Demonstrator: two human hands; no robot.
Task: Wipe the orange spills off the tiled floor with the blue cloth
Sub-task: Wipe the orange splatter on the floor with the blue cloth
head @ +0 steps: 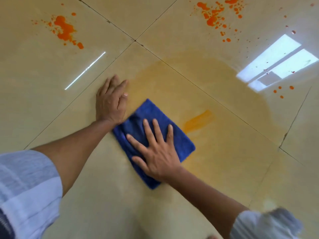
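1. We look down on a glossy beige tiled floor (172,23) with dark grout lines crossing near the top centre, and a bright window reflection (276,61) at the right.
2. The blue cloth (181,140), folded into a rough rectangle, lies flat on the floor near the middle of the view, its long side running from upper left to lower right.
3. Our right hand (156,152) lies on top of the cloth — fingers straight and spread, palm down, pressing it to the tile rather than gripping it.
4. Our left hand (111,100) rests flat on the bare tile just beside the cloth's upper left end, fingers straight and close together, holding nothing; its heel sits at the cloth's edge.
5. Just right of the cloth there is a short orange streak (198,120), set inside a wide, pale yellowish smear (224,83) that spreads up and right.
6. Well apart from both hands, bright orange splatters remain: one patch at the upper left (64,30), a larger one at the upper right (214,16), and a few drops (283,90) below the window reflection.
7. Pale rolled sleeves (29,187) show at the lower corners — the right one is blurred.
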